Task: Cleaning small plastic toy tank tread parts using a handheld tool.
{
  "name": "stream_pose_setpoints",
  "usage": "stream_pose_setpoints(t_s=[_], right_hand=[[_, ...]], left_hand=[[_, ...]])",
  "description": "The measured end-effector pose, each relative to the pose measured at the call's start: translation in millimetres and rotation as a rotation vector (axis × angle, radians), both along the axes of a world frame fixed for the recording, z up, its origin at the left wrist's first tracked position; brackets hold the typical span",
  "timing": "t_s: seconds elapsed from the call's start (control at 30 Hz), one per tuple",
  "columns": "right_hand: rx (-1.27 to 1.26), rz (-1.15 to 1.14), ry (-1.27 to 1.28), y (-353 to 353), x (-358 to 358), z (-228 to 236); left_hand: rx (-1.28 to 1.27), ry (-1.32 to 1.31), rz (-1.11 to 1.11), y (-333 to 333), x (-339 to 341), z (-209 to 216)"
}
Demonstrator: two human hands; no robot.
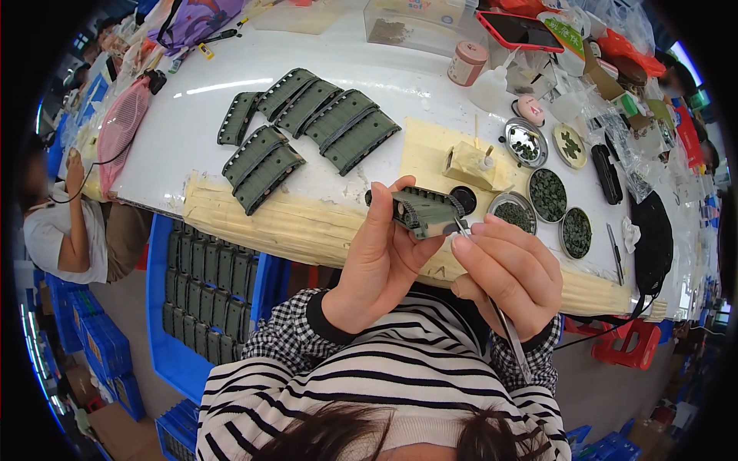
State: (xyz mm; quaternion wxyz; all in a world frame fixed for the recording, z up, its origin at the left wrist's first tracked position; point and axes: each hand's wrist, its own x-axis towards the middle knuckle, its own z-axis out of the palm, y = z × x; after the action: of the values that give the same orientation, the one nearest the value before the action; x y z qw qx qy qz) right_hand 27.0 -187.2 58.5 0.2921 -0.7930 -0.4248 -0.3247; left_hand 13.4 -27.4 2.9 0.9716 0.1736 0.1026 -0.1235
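My left hand (369, 269) is closed around a small dark green molded part (427, 209), held up over the table's near edge. The part has a ridged black strip along its top side. In my right hand (513, 270) is a pair of metal tweezers (509, 334). Their tip meets the right end of the green part, and the back end slants down toward my sleeve. Whether the tips pinch a tiny piece is too small to tell. Just beyond my hands stand a round black disc (463, 198) and a beige block with a peg (475, 167).
Curved green panels (338, 131) lie in rows at left. Dishes of small green pieces (547, 196) stand at right, near a black pouch (652, 246). A phone (519, 31) lies at the back. Below, a blue crate (161, 338) holds several green parts. Another person sits at left.
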Motion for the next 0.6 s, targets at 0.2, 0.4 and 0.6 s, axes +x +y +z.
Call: stream_pose_setpoints(t_s=[0.2, 0.4, 0.6], right_hand=[[0.128, 0.091, 0.16, -8.4, -6.2, 1.8], [0.35, 0.243, 0.508, -19.3, -18.3, -10.0], [0.361, 0.241, 0.48, -16.3, -20.9, -20.4]], left_hand=[[-0.354, -0.074, -0.125, 8.7, 4.1, -10.5], [-0.075, -0.448, -0.039, 9.8, 13.7, -8.4], [0.004, -0.471, -0.106, 18.3, 17.5, -12.2]])
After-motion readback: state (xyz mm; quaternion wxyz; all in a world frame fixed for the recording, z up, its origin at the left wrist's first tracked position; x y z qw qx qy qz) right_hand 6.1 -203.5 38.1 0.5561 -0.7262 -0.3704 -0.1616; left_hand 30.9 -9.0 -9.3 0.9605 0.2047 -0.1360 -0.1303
